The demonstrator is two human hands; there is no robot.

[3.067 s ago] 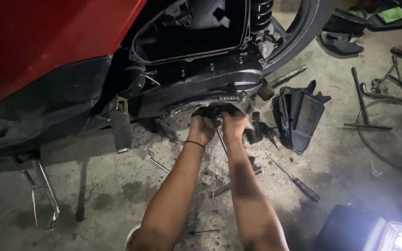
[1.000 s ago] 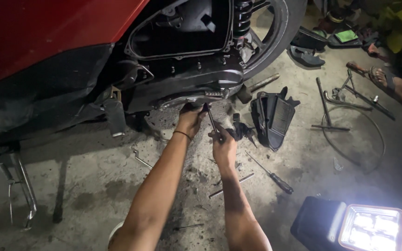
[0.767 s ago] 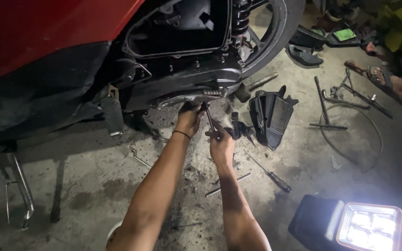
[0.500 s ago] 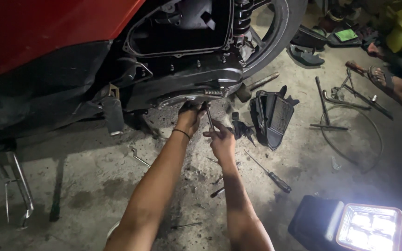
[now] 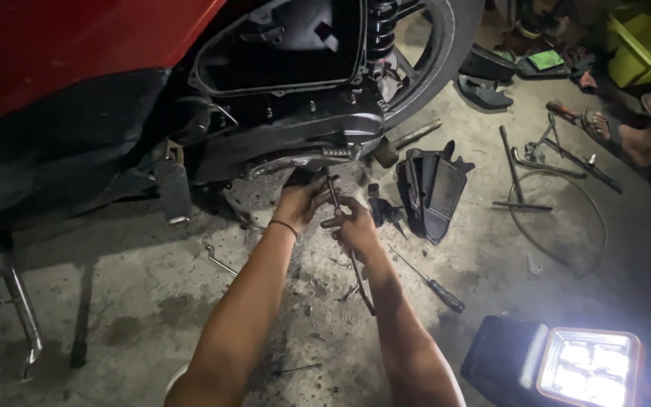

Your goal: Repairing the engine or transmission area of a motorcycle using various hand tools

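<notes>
A red scooter (image 5: pixel 77 53) stands over a concrete floor with its black engine case (image 5: pixel 295 132) exposed. My left hand (image 5: pixel 301 202) reaches under the case's lower edge, fingers curled against the metal; a dark band circles the wrist. My right hand (image 5: pixel 352 224) grips a long thin metal rod tool (image 5: pixel 338 207) whose tip points up at the underside of the case, while its lower end runs down past my forearm.
A black ribbed cover (image 5: pixel 432 188) lies right of my hands, a screwdriver (image 5: pixel 431 275) on the floor below it. A bright work lamp (image 5: pixel 589 365) sits bottom right. Metal bars (image 5: pixel 518 169), a wire loop and another person's sandalled foot (image 5: pixel 619 136) are at right. The centre stand (image 5: pixel 20 324) is at left.
My right hand has dropped slightly from the case and now holds the rod more upright. The view has shifted a little. My left hand stays under the case.
</notes>
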